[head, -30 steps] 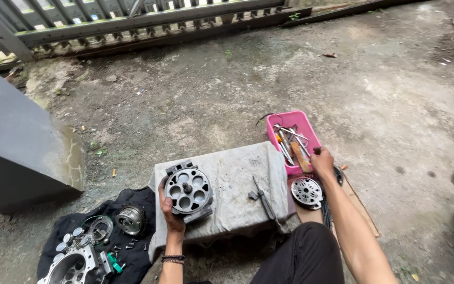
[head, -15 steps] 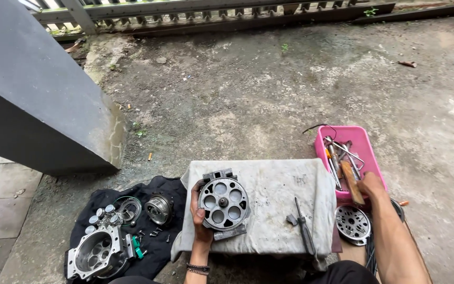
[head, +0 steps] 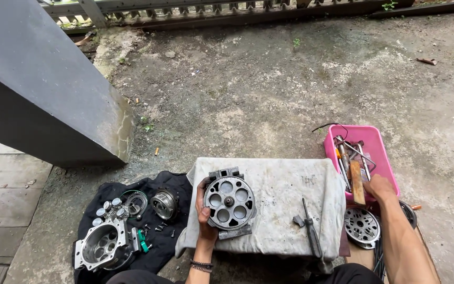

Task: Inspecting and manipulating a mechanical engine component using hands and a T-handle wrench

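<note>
The left hand [head: 206, 213] grips the round holed metal part [head: 230, 202] by its left edge, standing it face-up on the cloth-covered worktop [head: 285, 189]. The right hand [head: 379, 186] reaches into the pink tray [head: 382, 144] to the far right, closed around a wooden handle [head: 357, 184] that runs away from the body. What the handle carries is lost among the tools.

The round cylinder block [head: 229, 202] is dull grey cast metal, bores smoother; under it a matt, stained grey cloth [head: 279, 194]; at 3 o'clock a glossy pink plastic tray [head: 382, 152] of steel tools; rough concrete floor [head: 269, 89]; black fabric [head: 169, 247] at 9 o'clock.
</note>
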